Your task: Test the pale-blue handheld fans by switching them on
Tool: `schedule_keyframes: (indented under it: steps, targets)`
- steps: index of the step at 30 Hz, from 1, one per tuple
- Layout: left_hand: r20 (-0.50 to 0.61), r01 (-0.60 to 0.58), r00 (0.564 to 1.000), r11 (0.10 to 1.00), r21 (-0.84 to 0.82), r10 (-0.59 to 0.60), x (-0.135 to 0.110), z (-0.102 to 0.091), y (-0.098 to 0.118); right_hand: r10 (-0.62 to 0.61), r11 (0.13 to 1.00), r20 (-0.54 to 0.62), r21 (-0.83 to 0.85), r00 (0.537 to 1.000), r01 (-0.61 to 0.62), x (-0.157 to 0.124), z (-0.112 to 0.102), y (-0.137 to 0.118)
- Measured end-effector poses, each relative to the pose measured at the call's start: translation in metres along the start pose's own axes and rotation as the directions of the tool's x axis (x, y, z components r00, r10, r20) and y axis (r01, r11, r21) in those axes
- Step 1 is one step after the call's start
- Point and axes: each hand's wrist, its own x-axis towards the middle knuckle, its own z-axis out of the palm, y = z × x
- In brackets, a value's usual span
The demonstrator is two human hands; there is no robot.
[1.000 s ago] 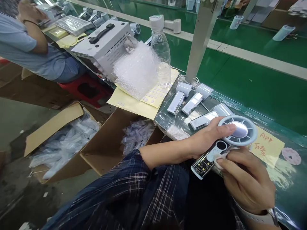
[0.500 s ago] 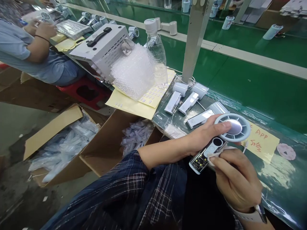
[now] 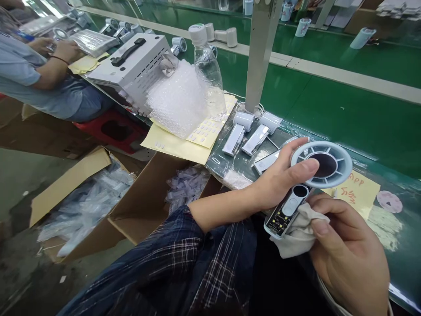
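Observation:
My left hand is closed around the head of a light blue handheld fan, its thumb lying over the round spoked grille. The fan's handle slants down toward my lap, with a dark panel of circuitry and a pale oval button plate showing. A white cloth is pinched in my right hand, and it lies against the side and lower end of the handle. Two silver and pale blue fans lie on the bench just beyond, and another is partly hidden behind my left hand.
A clear bottle stands beside bubble wrap on yellow label sheets. Behind are a grey metal box and an upright post. Open cartons of wrapped parts stand below left. A co-worker sits at far left.
The fan has tilted, so its grille centre now looks dark instead of silver. My right hand has moved right and down, and more of the cloth hangs out below the handle.

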Motion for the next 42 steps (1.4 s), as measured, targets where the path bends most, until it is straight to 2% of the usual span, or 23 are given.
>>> schedule_keyframes:
  steps: [3,7,13,22,29,37,39,42]
  targets:
    - [-0.011,-0.162,0.986,0.978,0.129,0.164,-0.003,0.0,-0.002,0.051,0.999,-0.039,-0.012,0.998,-0.051,-0.001,0.005,0.001]
    - [-0.014,-0.203,0.978,0.958,0.202,0.21,-0.006,0.0,-0.003,0.079,0.997,-0.052,-0.009,0.996,-0.08,-0.003,0.009,0.008]
    - [-0.039,-0.194,0.978,0.962,0.194,0.205,-0.006,0.001,-0.005,0.135,0.991,-0.047,0.024,0.99,-0.134,-0.007,0.008,0.02]
    - [-0.062,-0.192,0.976,0.955,0.228,0.211,-0.004,-0.001,-0.011,0.143,0.987,-0.144,0.089,0.979,-0.131,-0.002,0.011,0.024]
    - [-0.045,-0.214,0.973,0.953,0.213,0.228,-0.002,-0.003,-0.012,0.062,0.998,-0.003,-0.026,0.998,-0.062,-0.001,0.005,0.024]
    - [-0.043,-0.198,0.975,0.943,0.269,0.217,0.0,-0.005,-0.017,0.015,1.0,-0.185,0.028,0.983,-0.01,-0.001,0.015,0.029]
    - [-0.039,-0.198,0.975,0.941,0.275,0.217,0.0,-0.005,-0.018,0.021,0.999,-0.197,0.042,0.98,-0.013,0.002,0.016,0.027]
    - [-0.05,-0.209,0.972,0.943,0.259,0.229,0.0,-0.006,-0.019,0.062,0.997,-0.152,0.064,0.986,-0.053,0.006,0.015,0.025]
